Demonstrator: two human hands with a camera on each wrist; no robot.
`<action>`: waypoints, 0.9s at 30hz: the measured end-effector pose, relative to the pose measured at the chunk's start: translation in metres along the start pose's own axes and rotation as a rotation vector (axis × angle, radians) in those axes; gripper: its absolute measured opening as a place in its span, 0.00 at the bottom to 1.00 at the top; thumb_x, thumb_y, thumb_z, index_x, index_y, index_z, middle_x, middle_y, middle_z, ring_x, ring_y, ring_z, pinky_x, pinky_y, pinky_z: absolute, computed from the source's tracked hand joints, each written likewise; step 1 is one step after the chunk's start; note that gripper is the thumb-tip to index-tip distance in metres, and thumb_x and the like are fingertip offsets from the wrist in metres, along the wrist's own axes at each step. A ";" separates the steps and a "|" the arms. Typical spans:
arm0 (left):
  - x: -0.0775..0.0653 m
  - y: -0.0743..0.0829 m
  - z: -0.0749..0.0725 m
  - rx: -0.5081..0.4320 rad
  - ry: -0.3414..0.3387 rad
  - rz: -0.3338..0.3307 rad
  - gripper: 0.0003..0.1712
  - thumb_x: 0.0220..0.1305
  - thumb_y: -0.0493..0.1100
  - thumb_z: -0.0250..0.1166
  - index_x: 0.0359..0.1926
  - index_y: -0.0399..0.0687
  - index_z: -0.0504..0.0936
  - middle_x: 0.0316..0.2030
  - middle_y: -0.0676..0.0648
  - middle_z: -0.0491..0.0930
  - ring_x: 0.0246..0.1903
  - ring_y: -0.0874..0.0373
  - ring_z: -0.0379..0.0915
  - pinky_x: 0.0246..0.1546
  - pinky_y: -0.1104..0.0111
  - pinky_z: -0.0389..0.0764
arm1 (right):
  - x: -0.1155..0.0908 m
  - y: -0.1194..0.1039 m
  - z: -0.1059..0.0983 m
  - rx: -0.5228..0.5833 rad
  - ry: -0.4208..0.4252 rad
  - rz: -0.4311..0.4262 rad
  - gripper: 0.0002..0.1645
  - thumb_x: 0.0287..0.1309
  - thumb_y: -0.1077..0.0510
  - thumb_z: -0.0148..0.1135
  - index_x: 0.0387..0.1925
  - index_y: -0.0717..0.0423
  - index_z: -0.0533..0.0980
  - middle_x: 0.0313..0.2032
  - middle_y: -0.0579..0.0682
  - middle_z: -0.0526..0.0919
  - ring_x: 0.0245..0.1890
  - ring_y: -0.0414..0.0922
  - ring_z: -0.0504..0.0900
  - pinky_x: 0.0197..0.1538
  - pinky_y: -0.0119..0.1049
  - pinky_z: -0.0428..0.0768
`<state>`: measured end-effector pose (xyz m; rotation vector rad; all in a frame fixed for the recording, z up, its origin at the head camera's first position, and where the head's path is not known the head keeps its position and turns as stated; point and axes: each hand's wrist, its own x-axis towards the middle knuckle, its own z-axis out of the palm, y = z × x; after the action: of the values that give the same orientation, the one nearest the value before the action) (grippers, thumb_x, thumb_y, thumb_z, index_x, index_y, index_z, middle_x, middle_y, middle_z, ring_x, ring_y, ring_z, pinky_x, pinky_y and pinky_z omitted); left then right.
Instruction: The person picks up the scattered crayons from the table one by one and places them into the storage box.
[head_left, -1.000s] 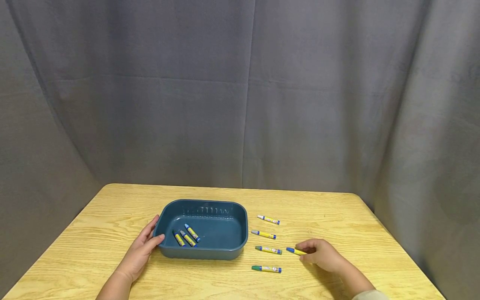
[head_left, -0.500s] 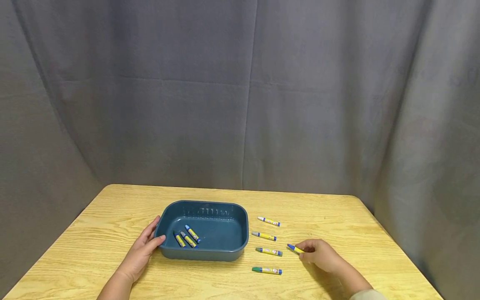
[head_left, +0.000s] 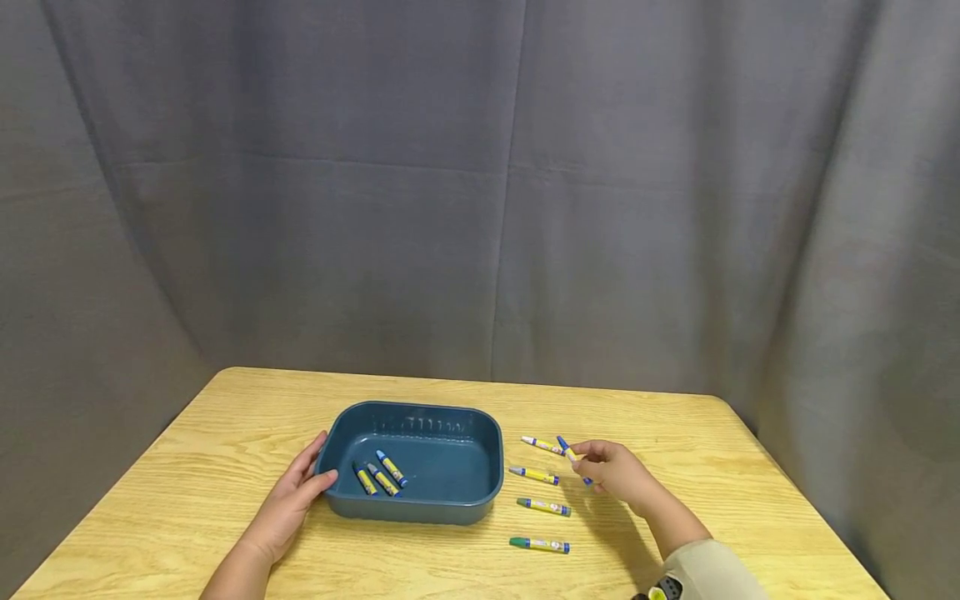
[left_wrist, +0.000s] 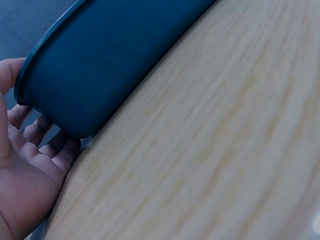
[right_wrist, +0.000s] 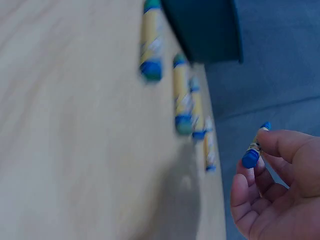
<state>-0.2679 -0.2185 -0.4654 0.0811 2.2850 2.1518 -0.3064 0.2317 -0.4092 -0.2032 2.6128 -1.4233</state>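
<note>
My right hand (head_left: 617,477) pinches a blue crayon (head_left: 566,447) with a yellow wrapper between thumb and fingers. In the right wrist view the crayon (right_wrist: 251,156) is tilted, raised off the wooden surface. My left hand (head_left: 288,498) grips the left end of a dark teal plastic basin (head_left: 416,512), thumb at the rim and fingers along the outer wall. Three crayons lie inside the basin at its left: a light blue one (head_left: 392,469), a grey one (head_left: 384,480) and a dark one (head_left: 364,478).
Right of the basin, a column of crayons lies on the table (head_left: 420,567): white (head_left: 542,445), grey (head_left: 534,476), olive green (head_left: 543,507) and green (head_left: 539,545). Grey curtains (head_left: 375,250) hang behind the table and at both sides.
My right hand has lifted the blue crayon and moved it away from me and slightly left, turning it steeper. My left hand stays on the basin; the loose crayons keep their places.
</note>
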 end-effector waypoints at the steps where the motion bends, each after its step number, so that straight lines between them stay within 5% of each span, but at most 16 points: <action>1: 0.000 0.000 0.000 -0.002 0.000 -0.001 0.42 0.71 0.44 0.55 0.78 0.48 0.44 0.77 0.38 0.46 0.48 0.95 0.58 0.49 0.93 0.63 | 0.004 -0.005 0.003 0.016 0.012 0.008 0.23 0.67 0.58 0.57 0.59 0.67 0.72 0.39 0.55 0.78 0.34 0.44 0.73 0.35 0.36 0.77; 18: 0.000 -0.002 0.003 -0.004 0.004 0.011 0.41 0.71 0.43 0.55 0.78 0.49 0.45 0.77 0.38 0.48 0.51 0.90 0.58 0.50 0.92 0.62 | 0.058 -0.075 0.061 0.179 0.050 -0.013 0.22 0.66 0.59 0.57 0.58 0.64 0.74 0.44 0.57 0.81 0.38 0.44 0.77 0.40 0.37 0.82; 22: 0.001 -0.001 0.006 0.002 0.010 0.004 0.41 0.71 0.43 0.56 0.78 0.51 0.46 0.77 0.39 0.49 0.64 0.73 0.58 0.51 0.92 0.61 | 0.066 -0.088 0.075 0.177 0.034 -0.012 0.21 0.64 0.60 0.58 0.57 0.62 0.76 0.45 0.59 0.82 0.37 0.45 0.77 0.42 0.39 0.83; 27: 0.001 0.001 0.008 0.000 0.006 0.002 0.41 0.71 0.43 0.55 0.78 0.50 0.45 0.77 0.39 0.48 0.74 0.47 0.46 0.50 0.93 0.60 | 0.074 -0.102 0.095 0.170 -0.008 -0.015 0.19 0.65 0.59 0.59 0.56 0.61 0.76 0.46 0.60 0.83 0.37 0.46 0.77 0.39 0.35 0.83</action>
<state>-0.2687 -0.2105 -0.4651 0.0767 2.2887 2.1565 -0.3547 0.0847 -0.3801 -0.2072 2.4717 -1.6355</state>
